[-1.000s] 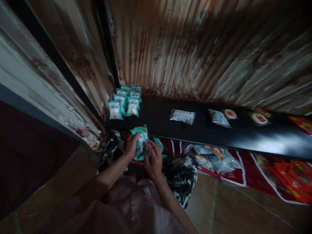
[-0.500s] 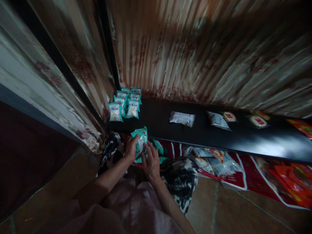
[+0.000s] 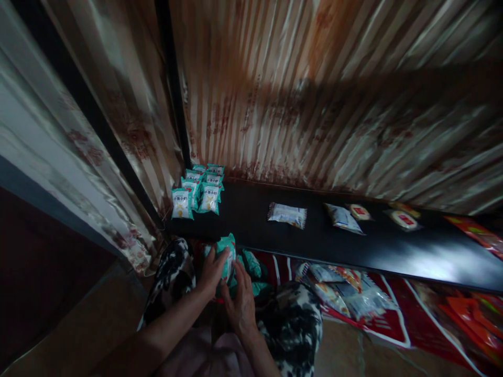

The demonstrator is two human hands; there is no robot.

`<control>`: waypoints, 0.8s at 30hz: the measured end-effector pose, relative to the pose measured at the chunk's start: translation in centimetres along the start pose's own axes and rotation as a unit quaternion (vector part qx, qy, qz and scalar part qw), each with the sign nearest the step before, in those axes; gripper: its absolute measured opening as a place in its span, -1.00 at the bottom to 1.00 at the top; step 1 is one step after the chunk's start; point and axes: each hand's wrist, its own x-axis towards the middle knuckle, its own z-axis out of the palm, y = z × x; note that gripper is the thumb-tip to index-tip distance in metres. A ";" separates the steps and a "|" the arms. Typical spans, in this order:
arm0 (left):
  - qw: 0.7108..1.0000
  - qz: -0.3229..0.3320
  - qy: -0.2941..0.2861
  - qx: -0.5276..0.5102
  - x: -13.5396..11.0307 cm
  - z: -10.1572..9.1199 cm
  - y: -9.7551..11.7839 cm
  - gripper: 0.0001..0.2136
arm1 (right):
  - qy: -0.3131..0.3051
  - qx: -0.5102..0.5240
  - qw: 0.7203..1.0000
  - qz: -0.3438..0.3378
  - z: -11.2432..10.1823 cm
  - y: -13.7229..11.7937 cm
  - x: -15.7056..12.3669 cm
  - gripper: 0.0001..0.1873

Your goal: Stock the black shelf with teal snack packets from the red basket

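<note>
A teal snack bag [image 3: 228, 254] is held upright between my two hands, just in front of the shelf's near edge. My left hand [image 3: 211, 275] is closed on its left side, thumb over the front. Around its lower right edge curl the fingers of my right hand [image 3: 240, 297]. Below them, more teal bags [image 3: 252, 263] lie between my knees, partly hidden by my hands. On the black shelf [image 3: 247, 230], similar teal bags stand in two columns at the left end, the nearest being a white-fronted bag [image 3: 182, 203] and its neighbour [image 3: 209, 198].
Along the shelf lie a white wrapped snack [image 3: 287, 214], another packet [image 3: 344, 218], round packaged snacks [image 3: 404, 220] and an orange packet [image 3: 477, 235]. Under its front edge, a red bag [image 3: 385, 319] holds mixed packets. A pleated curtain [image 3: 255, 104] hangs behind; a black post [image 3: 176, 99] rises at left.
My view has tilted up, so the shelf and hands sit lower in the picture. The held bag has turned more edge-on between my hands.
</note>
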 end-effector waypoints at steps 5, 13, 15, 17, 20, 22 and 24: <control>0.998 0.018 -0.056 0.017 -0.7 0.5 0.8 -0.61 | -0.004 0.037 0.997 0.064 -0.2 0.6 -0.1 -0.44; 0.995 0.027 -0.084 0.053 -1.1 1.1 0.5 -0.55 | -0.007 0.109 0.971 0.214 -0.7 1.4 0.1 -0.29; 0.994 0.037 -0.085 0.063 -1.1 1.3 0.2 -0.56 | -0.006 0.131 0.959 0.252 -1.1 1.2 0.3 -0.27; 0.993 0.041 -0.081 0.074 -1.0 1.3 0.0 -0.59 | -0.005 0.154 0.948 0.278 -1.7 0.8 0.7 -0.25; 0.993 0.043 -0.069 0.082 -0.7 1.1 0.0 -0.61 | -0.017 0.199 0.931 0.305 -2.8 0.1 1.6 -0.29; 0.995 0.040 -0.057 0.077 -0.5 0.8 0.1 -0.62 | -0.024 0.228 0.920 0.319 -3.4 -0.4 2.2 -0.31; 0.996 0.027 -0.054 0.059 -0.4 0.5 0.3 -0.61 | -0.025 0.254 0.910 0.327 -3.8 -0.8 2.7 -0.33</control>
